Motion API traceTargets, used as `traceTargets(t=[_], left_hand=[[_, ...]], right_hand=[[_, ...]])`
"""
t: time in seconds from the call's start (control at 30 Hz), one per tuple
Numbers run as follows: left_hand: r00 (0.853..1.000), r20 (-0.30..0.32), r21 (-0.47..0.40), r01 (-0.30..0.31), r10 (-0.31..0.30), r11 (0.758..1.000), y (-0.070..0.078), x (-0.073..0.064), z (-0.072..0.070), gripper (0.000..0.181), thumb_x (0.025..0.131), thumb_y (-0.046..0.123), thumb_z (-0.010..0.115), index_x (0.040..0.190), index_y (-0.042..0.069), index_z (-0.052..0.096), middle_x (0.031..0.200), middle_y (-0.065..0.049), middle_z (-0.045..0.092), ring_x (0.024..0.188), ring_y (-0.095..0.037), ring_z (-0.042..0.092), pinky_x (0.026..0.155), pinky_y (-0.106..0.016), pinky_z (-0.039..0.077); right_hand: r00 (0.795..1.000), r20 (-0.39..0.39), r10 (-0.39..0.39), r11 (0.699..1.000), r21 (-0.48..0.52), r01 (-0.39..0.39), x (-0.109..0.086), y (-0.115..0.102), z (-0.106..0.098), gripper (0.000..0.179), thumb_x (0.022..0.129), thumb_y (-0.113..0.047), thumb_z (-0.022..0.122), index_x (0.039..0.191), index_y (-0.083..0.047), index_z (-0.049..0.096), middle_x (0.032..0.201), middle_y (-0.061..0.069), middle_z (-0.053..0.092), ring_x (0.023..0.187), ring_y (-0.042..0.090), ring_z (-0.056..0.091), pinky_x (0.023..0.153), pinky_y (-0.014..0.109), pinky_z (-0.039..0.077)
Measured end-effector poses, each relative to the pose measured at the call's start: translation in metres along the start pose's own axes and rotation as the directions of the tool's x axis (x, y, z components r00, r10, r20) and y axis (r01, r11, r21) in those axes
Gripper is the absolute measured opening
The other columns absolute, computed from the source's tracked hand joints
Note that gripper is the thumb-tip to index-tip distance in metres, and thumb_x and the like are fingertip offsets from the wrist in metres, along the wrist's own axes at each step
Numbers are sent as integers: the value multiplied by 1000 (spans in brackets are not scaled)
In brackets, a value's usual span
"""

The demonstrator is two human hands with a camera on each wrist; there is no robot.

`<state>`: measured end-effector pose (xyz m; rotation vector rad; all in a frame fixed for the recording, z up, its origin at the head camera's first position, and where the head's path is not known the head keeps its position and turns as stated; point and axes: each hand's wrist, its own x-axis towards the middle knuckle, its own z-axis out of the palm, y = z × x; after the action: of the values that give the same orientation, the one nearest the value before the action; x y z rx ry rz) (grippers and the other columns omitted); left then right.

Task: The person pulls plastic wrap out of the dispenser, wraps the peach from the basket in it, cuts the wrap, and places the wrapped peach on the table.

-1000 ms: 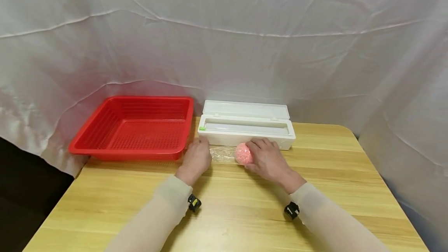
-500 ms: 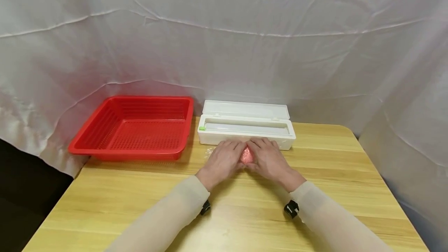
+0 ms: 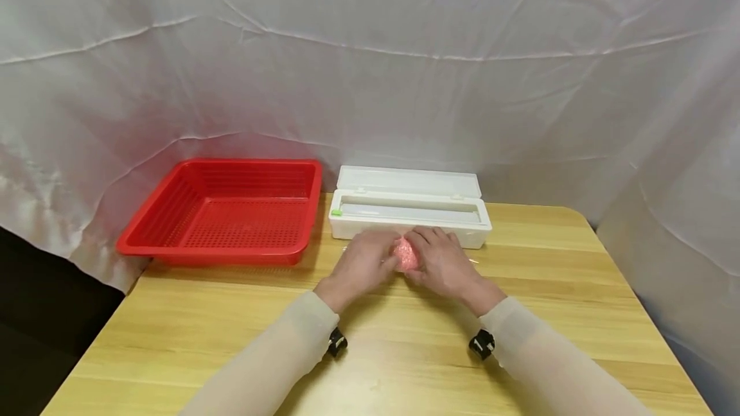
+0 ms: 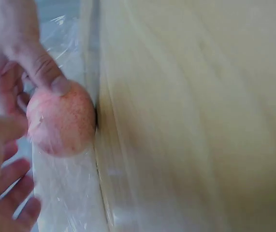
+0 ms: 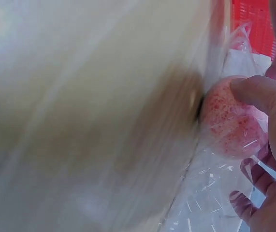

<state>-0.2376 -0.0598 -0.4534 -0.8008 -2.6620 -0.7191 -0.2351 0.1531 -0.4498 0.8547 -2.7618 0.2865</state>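
A round pink ball (image 3: 406,254) with darker speckles stands on the wooden table, wrapped in clear cling film (image 5: 203,193). My right hand (image 3: 445,265) holds it from the right, its thumb laid on the ball and its fingers around the far side. On the other side my left hand (image 3: 360,267) is close against the ball; in the left wrist view its fingers (image 4: 19,193) are spread, with the thumb side right at the film. Film stretches out on both sides of the ball, crumpled toward the left. Both hands cover much of it in the head view.
Just behind the hands sits a white cling film dispenser box (image 3: 462,235), lid raised, a roll inside and a green slider (image 3: 336,212) at its left end. A red plastic basket (image 3: 220,251) stands to the left. A grey-white cloth (image 3: 370,82) hangs behind.
My left hand has come right from the film's loose end to the ball, then drawn back slightly with its fingers loosening. The right hand has stayed on the ball.
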Motion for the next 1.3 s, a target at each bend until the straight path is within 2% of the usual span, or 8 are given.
traceTargets(t=[0.07, 0.13, 0.23, 0.43, 0.6, 0.8, 0.97, 1.3], left_hand=[[988, -149, -26, 45, -48, 999, -5, -4, -2, 29, 98, 11, 71, 126, 7, 70, 128, -8, 73, 126, -29, 62, 112, -44, 47], [951, -291, -33, 98, -103, 995, -12, -7, -4, 30, 94, 4, 70, 124, 4, 69, 128, -13, 70, 125, -33, 59, 110, -47, 47], [902, -392, -27, 188, -183, 982, -22, -9, -4, 39, 93, 2, 72, 130, 0, 62, 136, -21, 60, 131, -39, 53, 112, -52, 46], [888, -336, -60, 312, -313, 948, -38, -10, -7, 71, 95, 14, 79, 154, -1, 42, 158, -27, 41, 148, -41, 40, 123, -54, 37], [874, -250, -212, 371, -417, 904, -45, -8, -9, 86, 98, 22, 76, 164, 2, 25, 168, -22, 29, 155, -37, 33, 127, -51, 31], [825, -135, -470, 434, -549, 769, -56, -7, -9, 87, 100, 24, 74, 167, 11, 20, 170, -11, 32, 157, -28, 31, 130, -48, 25], [815, -65, -605, 427, -576, 672, -69, -7, -5, 80, 102, 23, 71, 167, 15, 24, 165, -10, 42, 154, -27, 37, 130, -49, 25], [831, -59, -606, 411, -554, 681, -74, -10, -6, 70, 108, 23, 60, 168, 12, 25, 169, -14, 35, 156, -29, 34, 130, -47, 26]], right_hand=[[1000, -7, 7, 1000, 1, -7, -1, 0, 2, 73, 82, -41, 89, 140, -9, 60, 143, 13, 60, 130, 38, 56, 102, 59, 48], [1000, -11, 13, 1000, 2, -13, -1, 0, 3, 72, 82, -40, 89, 140, -8, 60, 143, 13, 59, 130, 38, 55, 102, 58, 48], [1000, -8, 21, 1000, 3, -21, -3, 0, 4, 74, 82, -42, 89, 140, -8, 59, 143, 13, 59, 130, 38, 55, 103, 58, 47], [999, -1, 34, 999, 13, -34, -6, 0, 3, 76, 82, -43, 89, 141, -8, 58, 144, 14, 58, 131, 38, 54, 104, 57, 47], [999, -7, 46, 999, 9, -46, -6, 0, 1, 79, 81, -47, 89, 142, -7, 57, 145, 14, 58, 130, 38, 54, 104, 58, 46], [999, -9, 34, 999, 21, -34, -1, -2, -4, 80, 85, -55, 84, 143, -7, 58, 142, 13, 60, 128, 36, 56, 103, 56, 47], [1000, 5, 5, 1000, 25, -5, 12, -7, -10, 78, 89, -56, 78, 145, -7, 57, 142, 11, 61, 129, 35, 56, 104, 56, 47], [998, 42, -38, 998, 56, 35, 58, -26, -18, 63, 99, -50, 71, 143, -6, 60, 142, 12, 64, 134, 34, 56, 110, 58, 45]])
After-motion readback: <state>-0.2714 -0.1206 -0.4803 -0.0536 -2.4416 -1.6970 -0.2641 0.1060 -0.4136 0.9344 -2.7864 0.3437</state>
